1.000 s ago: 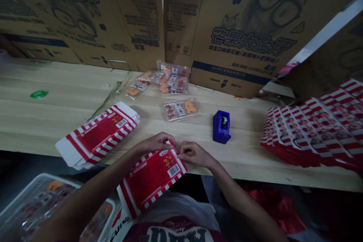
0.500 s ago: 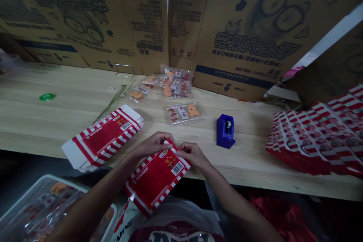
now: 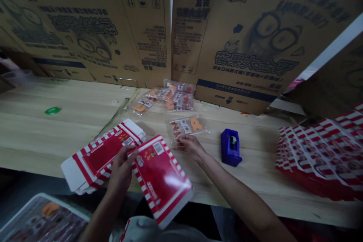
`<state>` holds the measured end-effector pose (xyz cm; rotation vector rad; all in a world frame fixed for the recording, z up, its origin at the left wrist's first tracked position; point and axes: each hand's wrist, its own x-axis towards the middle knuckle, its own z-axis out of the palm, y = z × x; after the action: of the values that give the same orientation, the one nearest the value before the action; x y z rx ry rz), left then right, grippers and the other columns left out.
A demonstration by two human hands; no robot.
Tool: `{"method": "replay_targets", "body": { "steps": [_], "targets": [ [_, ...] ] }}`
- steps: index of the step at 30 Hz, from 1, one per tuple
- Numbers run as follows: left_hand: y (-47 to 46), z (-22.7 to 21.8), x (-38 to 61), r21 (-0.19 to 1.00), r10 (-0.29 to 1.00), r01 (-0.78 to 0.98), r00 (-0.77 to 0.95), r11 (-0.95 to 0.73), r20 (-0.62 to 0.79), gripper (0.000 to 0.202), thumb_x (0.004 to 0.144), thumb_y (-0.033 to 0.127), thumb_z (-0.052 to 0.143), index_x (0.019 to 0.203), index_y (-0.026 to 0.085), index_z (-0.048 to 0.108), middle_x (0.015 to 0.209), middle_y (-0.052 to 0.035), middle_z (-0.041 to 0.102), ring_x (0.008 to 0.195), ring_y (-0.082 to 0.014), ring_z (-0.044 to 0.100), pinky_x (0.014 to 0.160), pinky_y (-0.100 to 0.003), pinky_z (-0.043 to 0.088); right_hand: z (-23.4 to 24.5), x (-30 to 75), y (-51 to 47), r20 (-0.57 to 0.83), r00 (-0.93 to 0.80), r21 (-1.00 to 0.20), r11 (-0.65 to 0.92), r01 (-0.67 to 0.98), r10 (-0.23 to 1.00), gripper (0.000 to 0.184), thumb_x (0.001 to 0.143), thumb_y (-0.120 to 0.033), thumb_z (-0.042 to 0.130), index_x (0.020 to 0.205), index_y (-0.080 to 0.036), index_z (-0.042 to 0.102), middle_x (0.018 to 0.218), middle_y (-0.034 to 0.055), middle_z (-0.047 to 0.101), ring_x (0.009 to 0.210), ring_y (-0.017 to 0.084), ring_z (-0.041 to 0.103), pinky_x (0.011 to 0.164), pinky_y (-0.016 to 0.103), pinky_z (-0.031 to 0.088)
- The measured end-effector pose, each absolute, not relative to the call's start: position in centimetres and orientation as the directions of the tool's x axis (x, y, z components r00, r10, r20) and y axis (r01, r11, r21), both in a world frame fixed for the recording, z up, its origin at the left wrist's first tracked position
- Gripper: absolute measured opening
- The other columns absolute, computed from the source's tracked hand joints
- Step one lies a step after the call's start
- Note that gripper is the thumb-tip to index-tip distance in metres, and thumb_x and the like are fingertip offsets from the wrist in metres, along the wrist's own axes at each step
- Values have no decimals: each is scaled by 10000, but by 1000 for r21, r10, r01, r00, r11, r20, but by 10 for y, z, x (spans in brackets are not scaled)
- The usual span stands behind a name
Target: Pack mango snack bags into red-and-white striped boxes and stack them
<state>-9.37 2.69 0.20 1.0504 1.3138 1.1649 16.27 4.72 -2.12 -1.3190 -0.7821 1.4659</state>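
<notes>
My left hand (image 3: 124,166) grips a red box with striped red-and-white edges (image 3: 163,181) by its upper left side. The box is tilted, with its printed panel and barcode facing up. My right hand (image 3: 193,146) is at the near edge of a clear candy packet (image 3: 185,124), its fingers closed on the plastic. An orange piece and several small wrapped items show through the packet. Left of the held box lies a stack of flat red-and-white boxes (image 3: 104,155), partly behind my left hand.
More candy packets (image 3: 167,96) are piled against large cardboard cartons (image 3: 241,45). A blue tape dispenser (image 3: 231,149) stands right of my right hand. Striped boxes (image 3: 320,159) are stacked at far right. A green ring (image 3: 52,110) lies left; a white-rimmed bin (image 3: 39,198) of packets is below.
Both hands were on the red box. My right hand has let go and moved up to the candy packet. My left hand has shifted left, turning the box so its barcode end points away.
</notes>
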Motion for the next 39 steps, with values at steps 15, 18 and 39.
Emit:
{"method": "replay_targets", "body": {
  "steps": [15,18,39],
  "targets": [
    [40,-32,-51,213,829,811,559,-544,-13,1152,443,615,783,1420,156,380,1514,-251,271,1402,-472,167,1109,-627,147,-78,231,91,192,807,-862,-298,411,559,216,547,-312,678,420,-196,547,661,96,624,867,306,554,792,418,371],
    [52,-36,-32,196,795,818,573,-541,-200,1376,346,660,782,1492,152,214,1529,-286,183,1400,-476,169,1100,-644,93,-75,235,99,171,841,-903,-259,342,513,202,561,-267,598,392,-210,503,518,66,564,716,281,565,709,392,394],
    [-4,-27,-70,174,827,823,558,-541,-68,1102,469,426,706,1438,84,305,1409,-227,394,1287,-404,332,1107,-610,113,2,249,10,76,91,-833,13,554,993,372,802,-218,478,1127,-153,647,645,-7,615,562,134,559,547,233,429]
  ]
}}
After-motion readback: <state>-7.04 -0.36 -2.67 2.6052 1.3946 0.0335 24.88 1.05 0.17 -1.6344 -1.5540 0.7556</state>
